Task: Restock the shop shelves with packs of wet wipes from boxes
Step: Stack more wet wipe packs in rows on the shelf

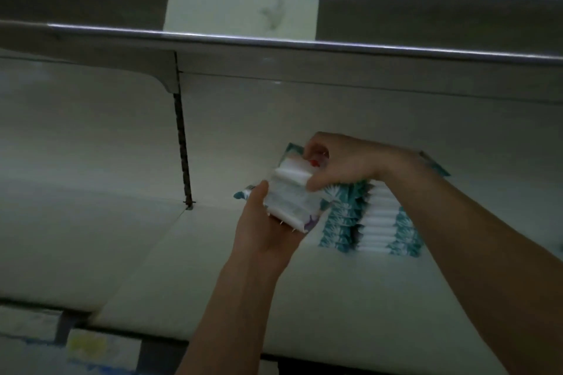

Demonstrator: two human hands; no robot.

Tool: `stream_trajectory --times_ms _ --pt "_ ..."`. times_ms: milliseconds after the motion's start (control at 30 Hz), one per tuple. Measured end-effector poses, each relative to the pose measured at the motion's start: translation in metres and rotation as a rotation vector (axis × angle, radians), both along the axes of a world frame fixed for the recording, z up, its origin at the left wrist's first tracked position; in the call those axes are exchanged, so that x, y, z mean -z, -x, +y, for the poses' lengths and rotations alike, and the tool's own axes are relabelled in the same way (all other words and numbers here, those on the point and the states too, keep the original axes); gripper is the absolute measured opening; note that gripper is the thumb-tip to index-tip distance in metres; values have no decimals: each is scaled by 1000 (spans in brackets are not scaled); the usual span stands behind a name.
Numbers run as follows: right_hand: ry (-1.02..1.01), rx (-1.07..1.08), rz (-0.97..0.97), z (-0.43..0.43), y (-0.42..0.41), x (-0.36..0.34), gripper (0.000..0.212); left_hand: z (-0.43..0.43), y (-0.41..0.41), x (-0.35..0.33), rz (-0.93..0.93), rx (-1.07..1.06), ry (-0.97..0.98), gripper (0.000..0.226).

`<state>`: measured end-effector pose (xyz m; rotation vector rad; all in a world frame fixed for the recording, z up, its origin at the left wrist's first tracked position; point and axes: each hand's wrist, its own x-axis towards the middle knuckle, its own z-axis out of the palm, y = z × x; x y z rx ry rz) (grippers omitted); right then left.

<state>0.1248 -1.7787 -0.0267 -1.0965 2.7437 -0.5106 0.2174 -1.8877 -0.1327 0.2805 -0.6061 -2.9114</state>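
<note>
- Head view, from the fingertips out: the right hand's fingers point(311, 146) are curled over the far edge of the top pack point(292, 174). The thumb point(316, 183) presses its near edge, so the pack is pinched between them. A small red mark shows just under the fingers.
- That right hand point(347, 161) reaches in from the right, its forearm crossing above the stocked packs.
- The left hand point(262, 231) sits underneath, palm up. Its thumb point(259, 192) is curled up along the left side of the bundle of packs point(289, 207), gripping it from below. The other fingers are hidden under the bundle.
- The bundle is white wrappers stacked together, tilted, held just above the shelf point(198, 268). The blur hides how many packs are in it.
- Just beside it on the right, a row of packs point(377, 219) stands on edge on the shelf, teal leaf print with white middles, pressed close together and running back towards the back panel point(91, 131).
- More teal packs peek out behind the right hand, against the panel.
- To the left, a slotted upright point(182, 143) runs down the panel to the shelf seam.
- Overhead, the upper shelf point(426, 14) carries a metal rail point(274, 41) along its front and a pale sheet point(240, 12) lying on it.
- Down at the lower left, blurred labels point(86, 344) sit along the shelf below.
</note>
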Motion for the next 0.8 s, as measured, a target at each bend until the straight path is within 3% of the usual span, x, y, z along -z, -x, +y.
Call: stream_trajectory --times_ms 367,600,800 --pt "-233 19 66 -1 73 8 62 5 16 -10 20 -91 -30 16" --pt "-277 -17 49 -2 77 13 62 8 21 -12 -16 -96 -5 19" --pt "-365 -2 149 -7 76 18 58 8 23 -8 -19 -93 -15 27"
